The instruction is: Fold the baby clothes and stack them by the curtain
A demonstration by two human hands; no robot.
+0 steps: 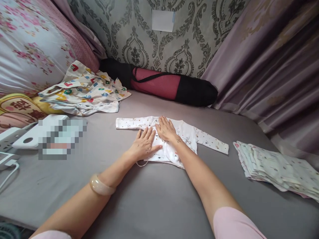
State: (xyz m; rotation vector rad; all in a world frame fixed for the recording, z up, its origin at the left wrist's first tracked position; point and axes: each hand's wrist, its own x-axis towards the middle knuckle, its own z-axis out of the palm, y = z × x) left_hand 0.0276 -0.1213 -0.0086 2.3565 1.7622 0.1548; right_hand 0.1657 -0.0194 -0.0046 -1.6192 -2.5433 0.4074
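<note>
A small white long-sleeved baby top (185,132) with tiny printed figures lies spread on the grey sheet, its sleeves stretched out to both sides. My left hand (146,144) rests flat on its left part, fingers outstretched and thumb apart. Higher up and a little to the right, my right hand (164,128) is laid flat near the neckline, its fingers extended. Both palms press on the cloth, and neither hand grasps it. A thin tie string shows below my left hand. Parts of the front are hidden under my hands and right forearm.
Folded baby clothes (276,166) are stacked at the right. A crumpled patterned cloth (87,89) lies at the back left, beside a yellow cushion (22,106). A white device (27,141) and power strip sit left. A red-and-black bag (157,83) lies along the wall.
</note>
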